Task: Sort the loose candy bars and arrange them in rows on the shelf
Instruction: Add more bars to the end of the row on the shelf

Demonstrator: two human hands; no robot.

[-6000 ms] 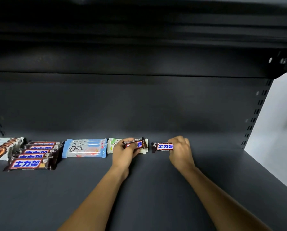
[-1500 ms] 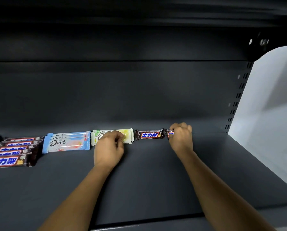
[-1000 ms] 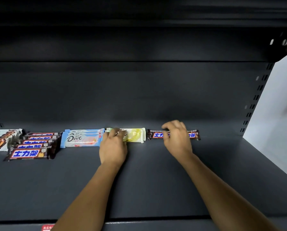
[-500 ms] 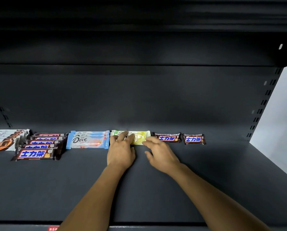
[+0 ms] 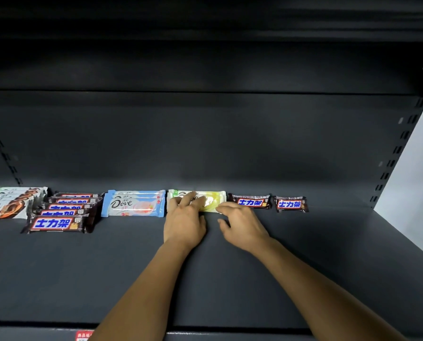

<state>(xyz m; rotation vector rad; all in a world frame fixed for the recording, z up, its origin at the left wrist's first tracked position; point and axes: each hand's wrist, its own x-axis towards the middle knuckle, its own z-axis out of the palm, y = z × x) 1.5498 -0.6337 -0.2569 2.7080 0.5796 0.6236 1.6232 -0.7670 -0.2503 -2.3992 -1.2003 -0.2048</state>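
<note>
Candy bars lie in a line along the back of the dark shelf (image 5: 230, 279). My left hand (image 5: 184, 217) rests with straight fingers on the white-and-green Dove bar (image 5: 214, 200). My right hand (image 5: 242, 222) touches that bar's front right corner with its fingertips. To the right lie a brown Snickers bar (image 5: 249, 201) and a smaller Snickers bar (image 5: 290, 204), both free. On the left sit the blue Dove bars (image 5: 134, 205), a row of several Snickers bars (image 5: 58, 223) and white-and-brown Dove bars (image 5: 6, 203).
A white side panel (image 5: 417, 180) closes the shelf on the right, beside a slotted upright (image 5: 392, 156). Another shelf overhangs above. A red price tag (image 5: 82, 335) sits on the front edge.
My right hand let go of the small Snickers bars and moved left to the white-and-green Dove bar. My left hand stayed on that bar.
</note>
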